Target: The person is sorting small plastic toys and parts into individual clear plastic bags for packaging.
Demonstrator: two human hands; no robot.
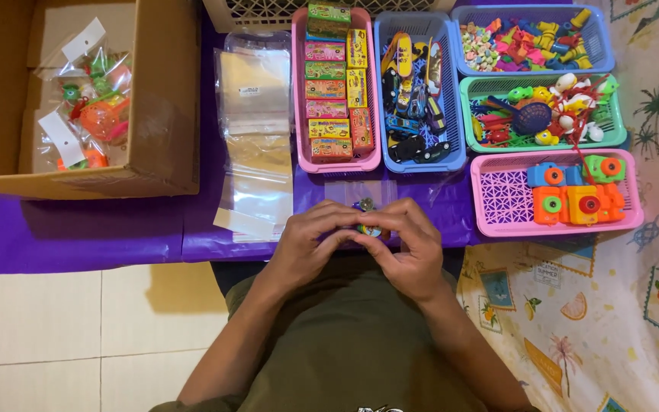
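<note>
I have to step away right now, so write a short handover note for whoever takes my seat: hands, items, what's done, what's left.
Left hand and right hand: both meet at the table edge, fingers closed around a small toy; a clear bag lies just beyond them.
Supplies: stack of empty clear bags on the purple table; baskets of small boxes, toy cars and toy cameras behind.
Done: several filled bags lie in the cardboard box.
Left: baskets remain well stocked.

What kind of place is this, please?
Probably a home packing spot for small toys: plastic baskets sorted with toys, a stack of clear bags, and a cardboard box of filled bags on a purple-covered table.
</note>
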